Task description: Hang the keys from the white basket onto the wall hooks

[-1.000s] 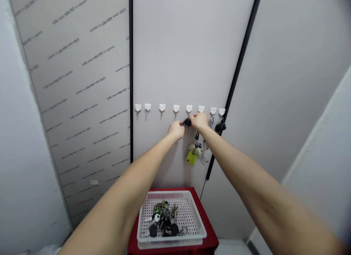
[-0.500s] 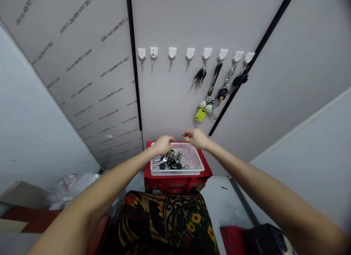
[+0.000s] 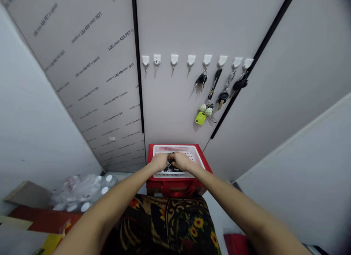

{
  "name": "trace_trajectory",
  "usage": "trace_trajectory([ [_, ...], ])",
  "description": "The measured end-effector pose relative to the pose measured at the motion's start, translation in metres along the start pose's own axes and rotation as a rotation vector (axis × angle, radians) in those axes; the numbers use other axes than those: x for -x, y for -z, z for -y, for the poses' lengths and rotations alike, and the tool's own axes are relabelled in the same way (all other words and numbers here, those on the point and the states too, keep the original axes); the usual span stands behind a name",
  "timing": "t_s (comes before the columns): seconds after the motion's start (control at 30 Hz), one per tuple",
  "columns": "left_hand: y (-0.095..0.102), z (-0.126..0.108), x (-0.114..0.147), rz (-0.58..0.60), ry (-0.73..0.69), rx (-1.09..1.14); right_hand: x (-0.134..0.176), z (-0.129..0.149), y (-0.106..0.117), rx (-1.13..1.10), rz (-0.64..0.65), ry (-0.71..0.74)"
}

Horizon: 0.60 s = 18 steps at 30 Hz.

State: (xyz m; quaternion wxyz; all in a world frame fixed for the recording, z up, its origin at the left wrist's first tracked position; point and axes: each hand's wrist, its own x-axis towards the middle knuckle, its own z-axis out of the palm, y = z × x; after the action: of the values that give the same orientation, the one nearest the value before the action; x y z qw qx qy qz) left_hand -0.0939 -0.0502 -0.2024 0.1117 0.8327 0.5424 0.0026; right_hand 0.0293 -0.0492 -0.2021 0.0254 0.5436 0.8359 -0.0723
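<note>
Both hands are down in the white plastic basket [image 3: 197,157], at the pile of keys [image 3: 171,168]. My left hand [image 3: 159,162] comes in from the left, its fingers bent and pressed to the keys. My right hand [image 3: 181,161] meets it from the other side, fingertips curled onto the same pile. The hands nearly touch and hide much of the pile, so which keys each one grips is unclear. On the wall above, several white hooks [image 3: 174,59] form a row. Key bunches hang from those on the right, one with a lime-green tag [image 3: 200,118].
The basket stands on a red-covered box [image 3: 150,149] against the wall. Patterned cloth [image 3: 175,222] covers my lap. Clear plastic bags and white-capped bottles [image 3: 82,192] lie at lower left. Something red [image 3: 236,244] sits on the floor at lower right.
Both hands have dropped from above the basket's far edge into it, onto the keys, and come closer together. My view has tilted slightly. The hanging keys are unchanged.
</note>
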Motion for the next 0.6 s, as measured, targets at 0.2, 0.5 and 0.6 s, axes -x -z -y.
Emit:
trace_trajectory([
  [0.2,-0.001,0.003,0.000,-0.023,-0.040,0.044,0.001,-0.006,-0.003,-0.109,-0.073,0.090],
  [0.5,0.015,0.017,-0.020,-0.018,-0.154,0.592,0.002,-0.009,0.031,-0.641,-0.175,0.009],
  [0.6,0.035,0.018,-0.026,-0.057,-0.162,0.862,-0.001,-0.012,0.056,-0.899,-0.164,-0.035],
])
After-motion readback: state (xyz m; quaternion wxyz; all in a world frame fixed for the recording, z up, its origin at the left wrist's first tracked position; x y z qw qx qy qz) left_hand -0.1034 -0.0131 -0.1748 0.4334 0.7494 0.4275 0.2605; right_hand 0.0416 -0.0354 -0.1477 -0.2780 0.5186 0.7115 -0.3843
